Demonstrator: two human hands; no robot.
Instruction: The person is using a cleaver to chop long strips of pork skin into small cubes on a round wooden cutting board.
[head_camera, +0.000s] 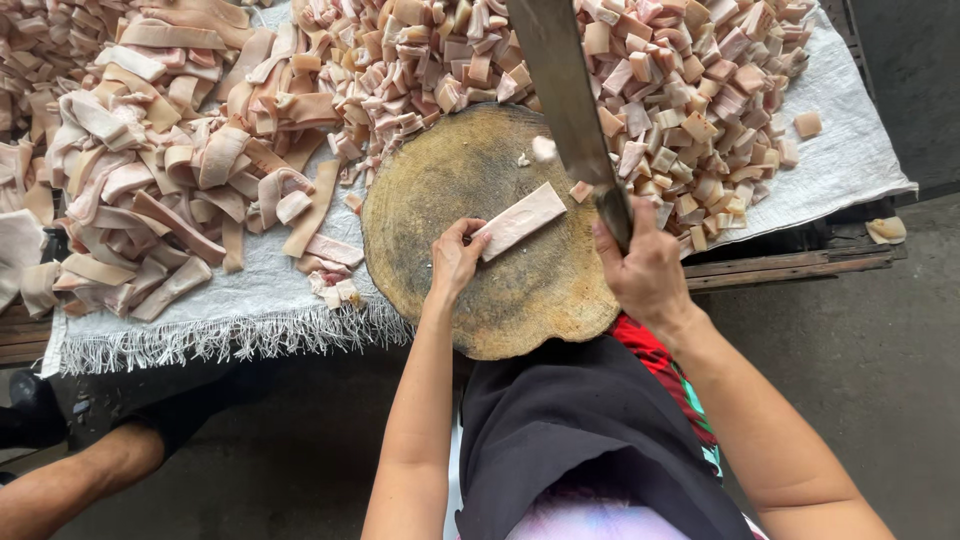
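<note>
One pale rectangular strip of pork skin (520, 220) is lying on the round worn wooden chopping block (440, 200). Left hand (455, 258) is pinching its near end, fingers pressed together. Right hand (645, 272) is clamping the long steel cleaver (568, 95), blade raised beyond the grip. Step looks like dicing; next chop needs clearance from the pinching fingertips.

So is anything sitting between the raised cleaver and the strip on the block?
Nothing visible. The cleaver in the right hand is raised above the strip, which the left hand pins at its near end on the round block.
</note>
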